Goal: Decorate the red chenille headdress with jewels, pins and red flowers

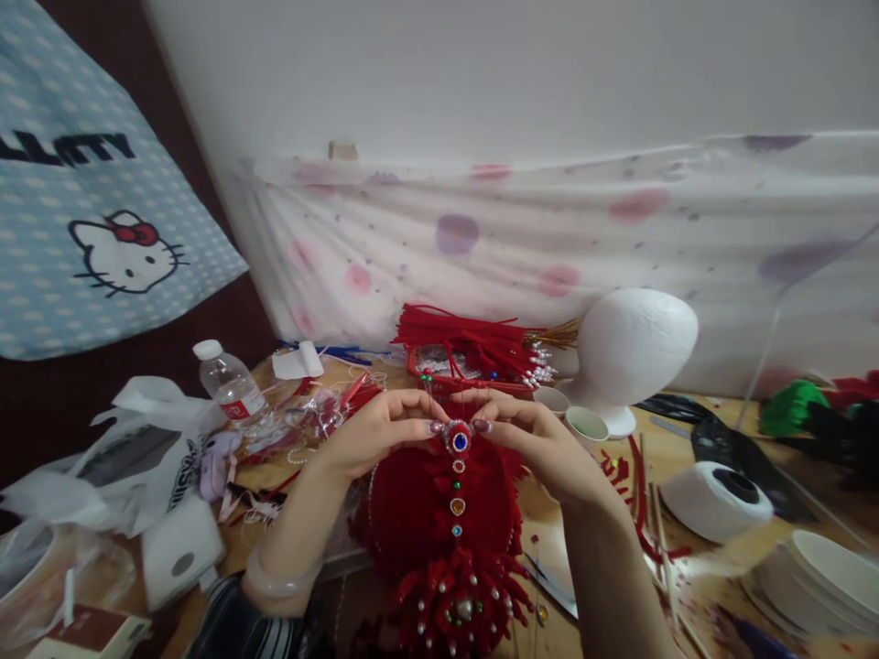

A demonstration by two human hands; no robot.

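A red velvet headdress (405, 494) stands in front of me, with a red flower (457, 599) dotted with pearls on its near side. Up its middle runs a line of set gems, topped by a blue gem ornament (460, 442) with a sparkling rim. My left hand (385, 426) pinches this ornament's left edge between thumb and fingers. From the other side, my right hand (532, 435) grips its right edge, also closed. Thin stems with small green and blue beads rise behind my fingertips. The fingers partly hide the ornament's upper edge.
Red stems with pearl tips (467, 334) lie at the back, near a white foam head (635, 352). A water bottle (230, 384) and plastic bags are on the left. Paper cups (587, 424), scissors (553, 586), a tape roll (714, 502) and bowls (834, 577) lie rightward.
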